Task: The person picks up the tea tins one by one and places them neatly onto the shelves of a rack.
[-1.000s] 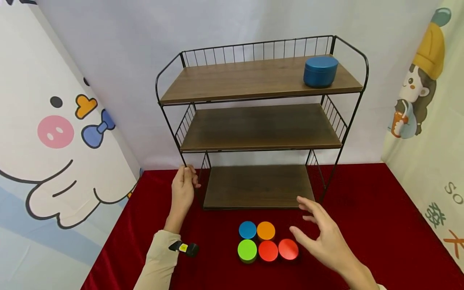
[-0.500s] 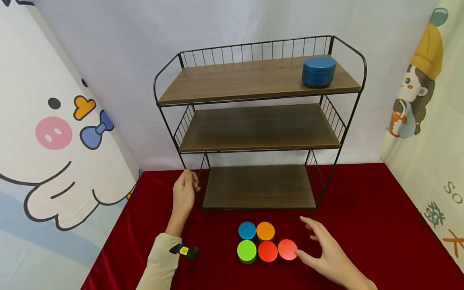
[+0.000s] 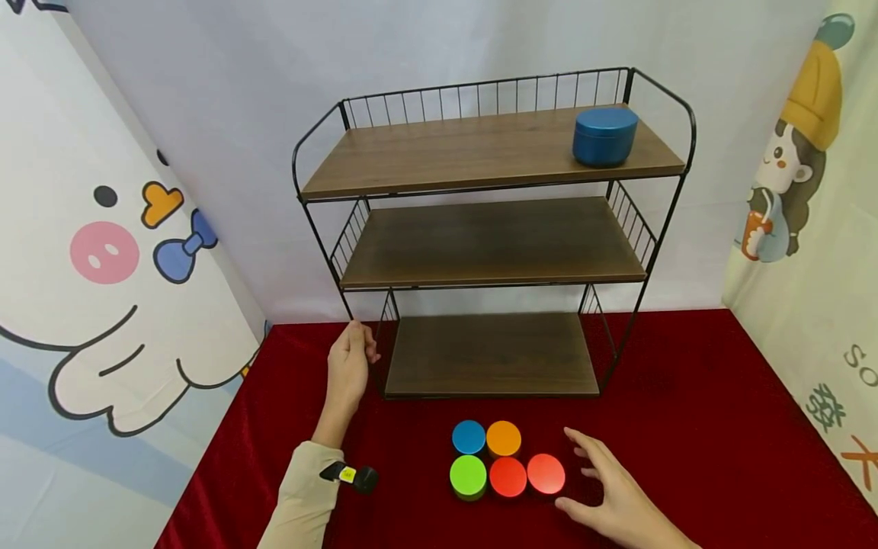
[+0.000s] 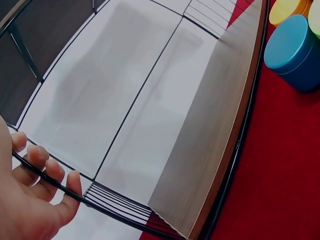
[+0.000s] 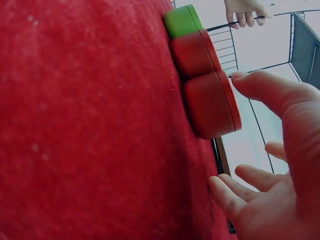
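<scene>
A three-tier shelf rack with brown boards and a black wire frame stands at the back. My left hand grips its left front post; in the left wrist view, the fingers curl round the black metal bar. On the red cloth in front sit several round lidded tins: blue, orange, green and two red. Beside the rightmost red tin, my right hand hovers with thumb and fingers spread, holding nothing. The right wrist view shows the thumb close to that tin's lid.
A larger blue oval tin stands at the right end of the top shelf. Red cloth covers the table. White curtains hang behind, and printed cartoon panels flank both sides.
My right hand has come down toward the front and now lies right of the rightmost red tin. The left hand slid slightly down the post, still gripping it. The tins have not moved.
</scene>
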Motion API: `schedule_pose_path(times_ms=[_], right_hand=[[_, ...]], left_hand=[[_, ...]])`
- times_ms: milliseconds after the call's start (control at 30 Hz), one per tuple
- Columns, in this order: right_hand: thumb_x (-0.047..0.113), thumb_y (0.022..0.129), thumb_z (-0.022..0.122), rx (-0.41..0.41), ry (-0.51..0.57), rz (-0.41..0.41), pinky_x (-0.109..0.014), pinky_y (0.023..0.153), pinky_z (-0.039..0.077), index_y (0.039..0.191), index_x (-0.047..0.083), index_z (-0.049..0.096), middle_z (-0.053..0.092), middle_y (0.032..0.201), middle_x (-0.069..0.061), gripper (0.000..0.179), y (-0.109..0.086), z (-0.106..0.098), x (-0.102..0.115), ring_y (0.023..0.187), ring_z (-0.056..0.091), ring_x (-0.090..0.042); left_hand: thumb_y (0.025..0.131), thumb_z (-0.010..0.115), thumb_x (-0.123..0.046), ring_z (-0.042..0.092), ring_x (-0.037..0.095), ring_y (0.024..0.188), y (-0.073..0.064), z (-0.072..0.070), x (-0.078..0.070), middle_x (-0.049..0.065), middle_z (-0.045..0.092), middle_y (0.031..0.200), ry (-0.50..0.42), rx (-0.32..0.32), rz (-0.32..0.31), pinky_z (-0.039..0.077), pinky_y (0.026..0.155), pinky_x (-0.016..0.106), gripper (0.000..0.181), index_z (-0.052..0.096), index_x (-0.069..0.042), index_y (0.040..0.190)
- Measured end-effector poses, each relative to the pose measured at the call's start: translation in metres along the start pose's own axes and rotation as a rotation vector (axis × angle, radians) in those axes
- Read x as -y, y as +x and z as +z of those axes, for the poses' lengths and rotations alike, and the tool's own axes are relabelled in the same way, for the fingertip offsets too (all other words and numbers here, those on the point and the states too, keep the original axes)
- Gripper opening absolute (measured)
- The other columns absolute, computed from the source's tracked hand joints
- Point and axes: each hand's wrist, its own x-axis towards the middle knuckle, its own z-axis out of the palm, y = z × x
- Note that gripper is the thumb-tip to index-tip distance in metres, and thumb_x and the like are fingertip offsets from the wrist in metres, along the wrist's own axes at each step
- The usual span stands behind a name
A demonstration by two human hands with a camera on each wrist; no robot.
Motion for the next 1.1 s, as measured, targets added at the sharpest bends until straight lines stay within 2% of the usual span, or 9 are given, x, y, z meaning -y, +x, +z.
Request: schedule_pose_path(times_ms=[200, 267, 333, 433, 500, 600, 733, 833, 1100], right_hand=[[0.03, 0.082, 0.089, -0.003, -0.021, -0.031, -0.025, 0.094, 0.055, 0.154, 0.005, 0.04, 0.049, 0.149, -0.016, 0.091, 0.0, 0.004, -0.004, 0.126, 0.056, -0.029], [0.028, 0.082, 0.089, -0.006, -0.02, -0.063, -0.024, 0.092, 0.056, 0.153, 0.005, 0.041, 0.05, 0.148, -0.018, 0.09, -0.001, 0.006, -0.006, 0.126, 0.057, -0.022], [0.026, 0.082, 0.089, -0.003, -0.011, -0.103, -0.024, 0.09, 0.057, 0.153, 0.004, 0.041, 0.05, 0.147, -0.019, 0.089, -0.002, 0.009, -0.007, 0.125, 0.056, -0.016], [0.025, 0.083, 0.089, 0.004, 0.0, -0.16, -0.025, 0.087, 0.058, 0.153, 0.004, 0.041, 0.051, 0.145, -0.021, 0.088, -0.002, 0.013, -0.008, 0.123, 0.055, -0.008], [0.025, 0.083, 0.088, 0.02, 0.003, -0.162, -0.025, 0.088, 0.058, 0.153, 0.003, 0.04, 0.05, 0.145, -0.022, 0.088, -0.001, 0.014, -0.008, 0.123, 0.054, -0.005], [0.027, 0.084, 0.087, 0.042, 0.001, -0.155, -0.025, 0.088, 0.057, 0.153, 0.003, 0.04, 0.05, 0.145, -0.023, 0.087, 0.002, 0.015, -0.007, 0.122, 0.053, -0.002], [0.023, 0.084, 0.087, 0.042, -0.013, -0.181, -0.025, 0.087, 0.057, 0.152, 0.001, 0.041, 0.053, 0.143, -0.022, 0.085, 0.002, 0.018, -0.007, 0.121, 0.053, 0.0], [0.019, 0.083, 0.087, 0.04, -0.02, -0.187, -0.024, 0.086, 0.056, 0.15, 0.001, 0.044, 0.054, 0.142, -0.021, 0.082, 0.003, 0.019, -0.006, 0.121, 0.053, 0.0], [0.016, 0.085, 0.084, 0.081, -0.036, -0.119, -0.023, 0.087, 0.056, 0.148, 0.003, 0.048, 0.054, 0.141, -0.018, 0.074, 0.007, 0.02, -0.001, 0.118, 0.055, -0.006]], left_hand=[[0.115, 0.029, -0.02, 0.052, 0.027, 0.073, 0.0, -0.002, 0.0, 0.024, 0.049, 0.078, 0.008, 0.017, 0.01, 0.057, 0.076, 0.037, 0.044, 0.048, 0.013, 0.092], [0.115, 0.028, -0.02, 0.052, 0.026, 0.073, 0.001, -0.003, 0.002, 0.025, 0.049, 0.078, 0.01, 0.025, 0.001, 0.057, 0.076, 0.034, 0.045, 0.048, 0.014, 0.093], [0.115, 0.027, -0.021, 0.053, 0.027, 0.074, 0.004, -0.002, 0.012, 0.023, 0.049, 0.078, 0.009, 0.025, -0.006, 0.057, 0.077, 0.035, 0.046, 0.048, 0.014, 0.093], [0.115, 0.027, -0.026, 0.052, 0.024, 0.074, 0.009, -0.001, 0.028, 0.019, 0.049, 0.078, 0.002, 0.016, -0.001, 0.056, 0.076, 0.031, 0.048, 0.049, 0.011, 0.093], [0.115, 0.028, -0.029, 0.052, 0.024, 0.074, 0.012, 0.0, 0.037, 0.015, 0.049, 0.077, -0.005, 0.005, 0.016, 0.056, 0.075, 0.032, 0.049, 0.049, 0.008, 0.092], [0.114, 0.03, -0.034, 0.052, 0.022, 0.073, 0.013, 0.0, 0.04, 0.013, 0.048, 0.075, -0.008, -0.007, 0.039, 0.055, 0.072, 0.028, 0.05, 0.049, 0.005, 0.091], [0.114, 0.03, -0.035, 0.052, 0.02, 0.072, 0.013, 0.0, 0.041, 0.012, 0.049, 0.075, -0.01, -0.014, 0.044, 0.057, 0.072, 0.032, 0.05, 0.049, 0.006, 0.091], [0.114, 0.029, -0.033, 0.053, 0.02, 0.073, 0.013, 0.001, 0.039, 0.013, 0.049, 0.075, -0.004, -0.011, 0.028, 0.058, 0.075, 0.035, 0.05, 0.05, 0.006, 0.092], [0.115, 0.026, -0.022, 0.055, 0.03, 0.076, 0.015, -0.001, 0.036, 0.024, 0.05, 0.079, 0.019, 0.015, -0.022, 0.059, 0.078, 0.041, 0.046, 0.05, 0.012, 0.095]])
